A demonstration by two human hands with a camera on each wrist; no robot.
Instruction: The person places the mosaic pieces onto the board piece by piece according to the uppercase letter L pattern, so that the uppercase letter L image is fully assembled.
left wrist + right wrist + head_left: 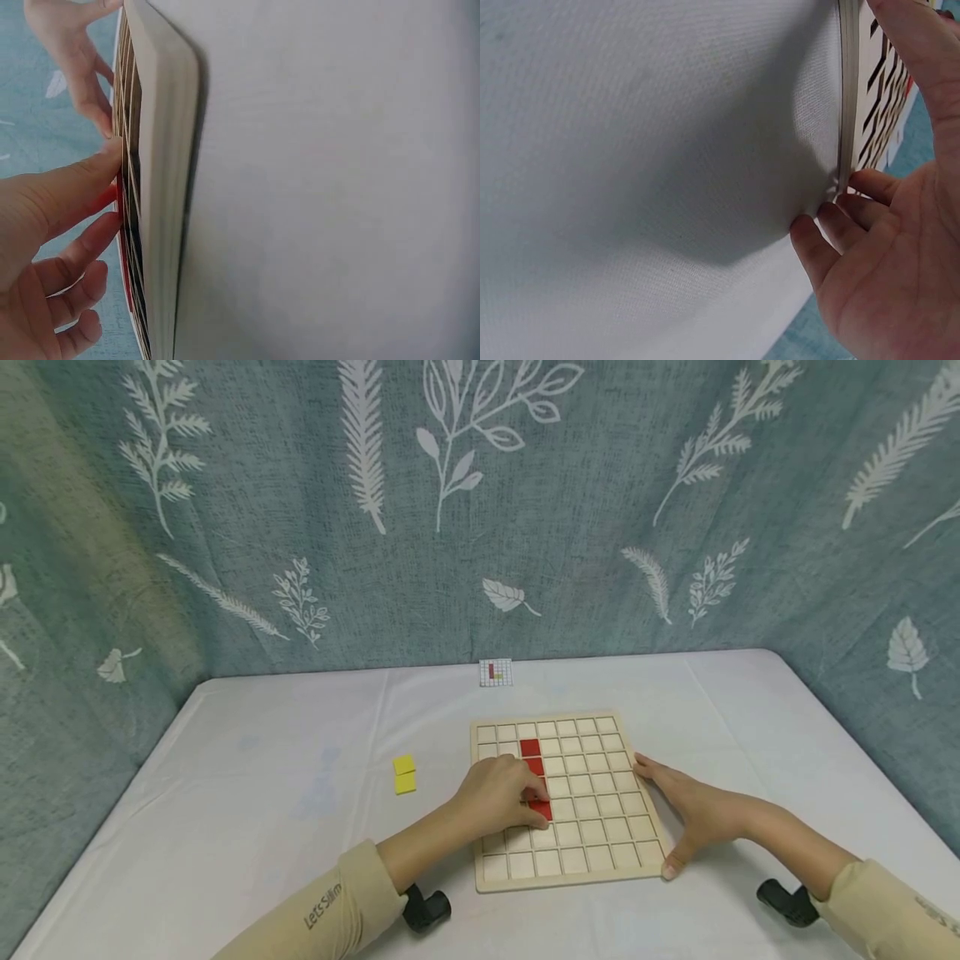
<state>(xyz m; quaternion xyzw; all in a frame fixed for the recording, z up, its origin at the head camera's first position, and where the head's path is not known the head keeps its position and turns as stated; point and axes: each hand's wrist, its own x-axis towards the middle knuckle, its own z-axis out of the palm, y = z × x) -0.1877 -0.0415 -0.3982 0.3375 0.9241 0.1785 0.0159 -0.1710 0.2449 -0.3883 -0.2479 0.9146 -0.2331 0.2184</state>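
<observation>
A pale wooden grid board (596,806) lies on the white table. Red square tiles (530,747) form a column in its third column from the left. My left hand (498,793) reaches over the board's left side, with thumb and index finger bent about the lowest red tile (541,810). In the left wrist view the thumb and index fingertips (111,223) are right at the board, with red between them. My right hand (701,814) is spread along the board's right edge, thumb at the near corner and fingertips (810,232) low by the side.
Two yellow square tiles (404,774) lie on the table (300,777) left of the board. Behind the board, at the table's far edge, is a small card (496,672) with a printed grid and coloured squares. A leaf-patterned blue-green curtain (480,552) hangs behind.
</observation>
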